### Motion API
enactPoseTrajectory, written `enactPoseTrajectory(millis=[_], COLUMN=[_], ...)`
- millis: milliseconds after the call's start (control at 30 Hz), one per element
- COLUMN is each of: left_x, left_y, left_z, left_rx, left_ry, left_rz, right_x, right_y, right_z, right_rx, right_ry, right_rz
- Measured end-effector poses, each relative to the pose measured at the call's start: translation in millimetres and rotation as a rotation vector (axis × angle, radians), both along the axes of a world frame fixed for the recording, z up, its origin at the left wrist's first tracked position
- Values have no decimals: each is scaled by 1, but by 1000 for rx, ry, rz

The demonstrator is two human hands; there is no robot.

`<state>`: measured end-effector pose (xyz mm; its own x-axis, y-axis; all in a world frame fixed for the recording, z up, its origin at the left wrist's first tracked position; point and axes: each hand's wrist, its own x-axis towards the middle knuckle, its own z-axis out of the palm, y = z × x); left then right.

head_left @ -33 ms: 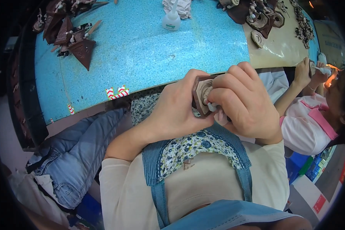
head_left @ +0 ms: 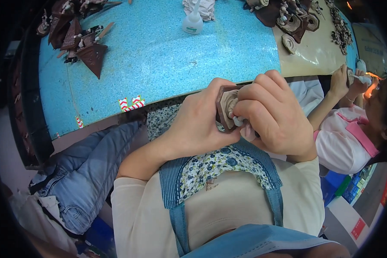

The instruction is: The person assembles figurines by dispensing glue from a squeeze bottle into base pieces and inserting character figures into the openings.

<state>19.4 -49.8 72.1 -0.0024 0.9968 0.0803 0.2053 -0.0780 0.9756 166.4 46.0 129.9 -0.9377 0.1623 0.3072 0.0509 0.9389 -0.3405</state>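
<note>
My left hand [head_left: 201, 114] is closed around the edge of a brown, angular base piece [head_left: 222, 102] with a beige, swirl-shaped relief [head_left: 231, 99] on its face. The piece is held up in front of my chest, just off the table's near edge. My right hand [head_left: 274, 114] is closed too, its thumb and forefinger pinched at the lower right of the relief. A small pale piece [head_left: 238, 121] shows at those fingertips; its shape is mostly hidden. The right fingers also cover the far side of the base piece.
On the blue tabletop [head_left: 159, 64] stand a white squeeze bottle [head_left: 192, 23] and crumpled white material [head_left: 205, 8]. Brown pointed pieces with small figures [head_left: 88, 49] lie at left. More brown and beige parts [head_left: 290, 23] lie at right. A co-worker [head_left: 348, 133] sits close on my right.
</note>
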Motion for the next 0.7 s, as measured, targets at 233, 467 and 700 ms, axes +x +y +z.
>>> enactPoseTrajectory(millis=[233,467,700], left_x=[5,3,4], left_y=[0,2,6], left_z=[-7,-6,-13], left_rx=[-7,-50,6], left_ry=[-120,-134,-207], left_rz=[-66,-152,-185], right_x=[2,3,4], right_y=[0,-2,-3], right_z=[-13,-13,-9], right_rx=[-218,-302,-354], right_ry=[141,132,122], right_rz=[85,114,84])
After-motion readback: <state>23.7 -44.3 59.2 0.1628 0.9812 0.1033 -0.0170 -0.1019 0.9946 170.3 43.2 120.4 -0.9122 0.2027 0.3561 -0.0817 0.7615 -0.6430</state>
